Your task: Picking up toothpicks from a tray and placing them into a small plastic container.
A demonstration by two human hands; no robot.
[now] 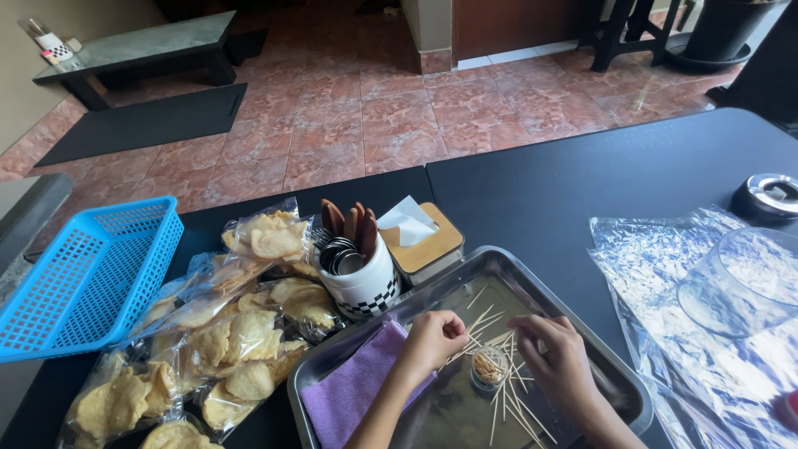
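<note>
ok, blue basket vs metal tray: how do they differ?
The blue basket is perforated plastic with mesh walls; the metal tray is solid, shiny and shallower. The basket looks empty and sits tilted at the table's left edge; the tray lies flat and holds a purple cloth, scattered toothpicks and a small jar, with the left hand and right hand over it. Both are rectangular, open-topped containers.
</note>
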